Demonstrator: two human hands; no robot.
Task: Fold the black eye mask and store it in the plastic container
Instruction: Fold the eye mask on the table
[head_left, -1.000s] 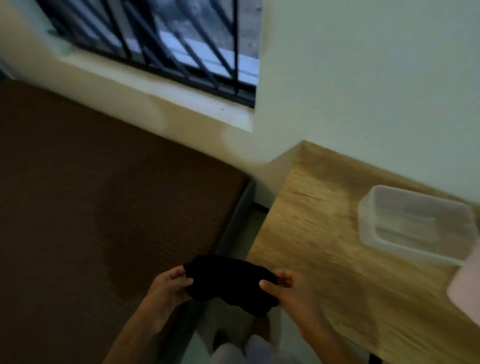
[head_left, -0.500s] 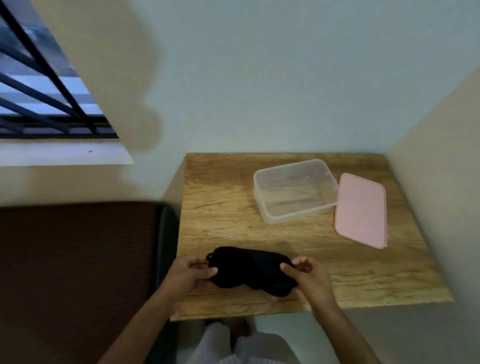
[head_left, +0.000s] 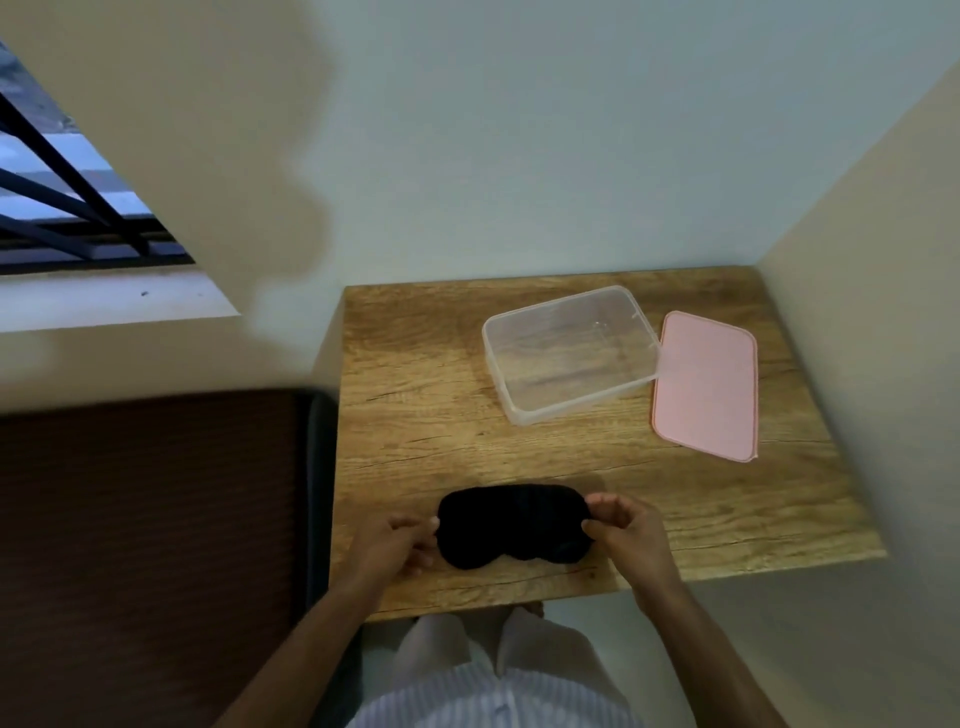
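Observation:
The black eye mask lies spread flat near the front edge of the wooden table. My left hand pinches its left end and my right hand pinches its right end. The clear plastic container stands open and empty further back on the table, apart from the mask. Its pink lid lies flat on the table just right of it.
The table sits in a corner, with a wall behind it and another wall on the right. A dark brown surface runs along the table's left side. A barred window is at the upper left.
The view swung from the window side onto the table. Both hands carried the mask from beyond the table's edge over the tabletop and laid it flat near the front edge.

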